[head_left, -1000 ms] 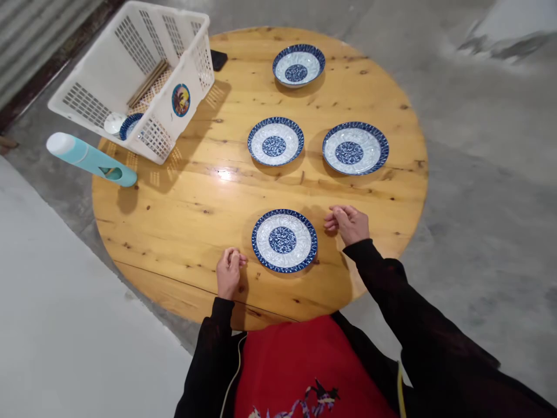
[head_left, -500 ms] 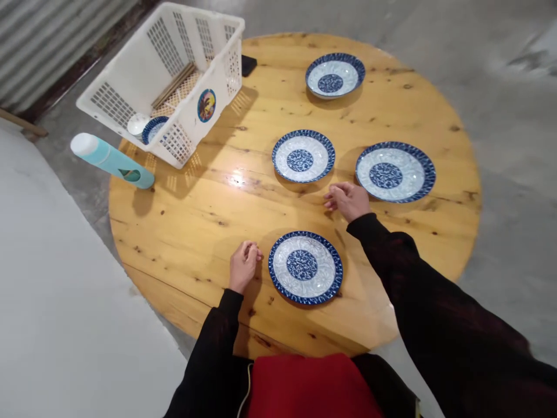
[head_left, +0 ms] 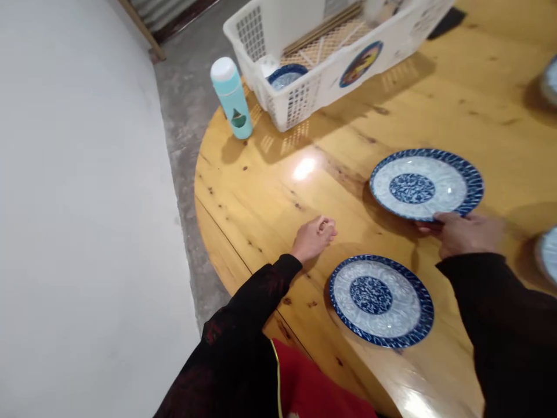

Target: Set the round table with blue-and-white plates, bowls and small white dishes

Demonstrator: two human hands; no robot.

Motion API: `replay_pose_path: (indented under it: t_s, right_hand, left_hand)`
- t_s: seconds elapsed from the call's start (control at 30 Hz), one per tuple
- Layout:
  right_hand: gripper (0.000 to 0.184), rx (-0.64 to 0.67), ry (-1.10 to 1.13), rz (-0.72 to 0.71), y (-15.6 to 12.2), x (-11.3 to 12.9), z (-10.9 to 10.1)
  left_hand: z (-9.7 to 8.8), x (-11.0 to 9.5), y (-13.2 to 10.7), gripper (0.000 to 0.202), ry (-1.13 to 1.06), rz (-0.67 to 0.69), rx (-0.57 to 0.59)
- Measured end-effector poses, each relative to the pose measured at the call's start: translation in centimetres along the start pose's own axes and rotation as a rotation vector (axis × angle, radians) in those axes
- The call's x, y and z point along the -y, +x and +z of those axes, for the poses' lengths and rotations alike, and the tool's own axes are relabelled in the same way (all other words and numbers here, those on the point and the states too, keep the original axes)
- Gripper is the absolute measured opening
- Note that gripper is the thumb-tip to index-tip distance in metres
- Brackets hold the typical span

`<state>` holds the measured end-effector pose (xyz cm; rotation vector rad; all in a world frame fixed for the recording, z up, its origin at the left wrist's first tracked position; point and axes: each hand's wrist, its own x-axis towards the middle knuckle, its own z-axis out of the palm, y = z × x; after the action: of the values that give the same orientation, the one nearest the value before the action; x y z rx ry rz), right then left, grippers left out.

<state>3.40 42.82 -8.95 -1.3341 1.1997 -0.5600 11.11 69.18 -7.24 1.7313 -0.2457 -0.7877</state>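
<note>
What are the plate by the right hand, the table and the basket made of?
The plate: looks like glazed ceramic, white with blue print, glossy rim; the right hand holds its edge. The table: wood, knots and grain visible, shiny varnish with a glare spot. The basket: probably moulded white plastic, perforated walls, matte.

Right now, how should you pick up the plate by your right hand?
Probably best by the near edge of the plate, from the person's own side, where the right hand touches it. It lies flat on the table, so only the upturned rim lets fingers slide under.
</note>
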Motion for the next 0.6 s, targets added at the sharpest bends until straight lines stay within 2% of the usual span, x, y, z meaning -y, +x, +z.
replay_pose_path:
  t_s: [0.13, 0.23, 0.3, 0.47, 0.6]
  right_hand:
    - [0.011, 0.188, -0.091, 0.097, -5.5, 1.3, 4.0]
    - [0.01, 0.414, -0.171, 0.125, -9.3, 2.0, 8.1]
    - [0.007, 0.5, -0.206, 0.125, -11.2, 1.9, 10.9]
    - [0.01, 0.588, -0.177, 0.106, -14.2, 0.9, 17.1]
    - [0.012, 0.606, -0.162, 0.09, -15.5, 0.6, 20.3]
  left_hand:
    - [-2.4, 0.2, -0.4, 0.036, -0.094, -0.035, -0.088]
    - [-5.6, 1.1, -1.0, 0.038, -0.05, -0.046, -0.244]
    - [-8.1, 1.8, -1.6, 0.029, 0.006, -0.046, -0.342]
    - [-14.2, 2.9, -2.4, 0.016, 0.088, -0.031, -0.464]
    - [-17.1, 3.0, -2.0, 0.012, 0.128, -0.03, -0.526]
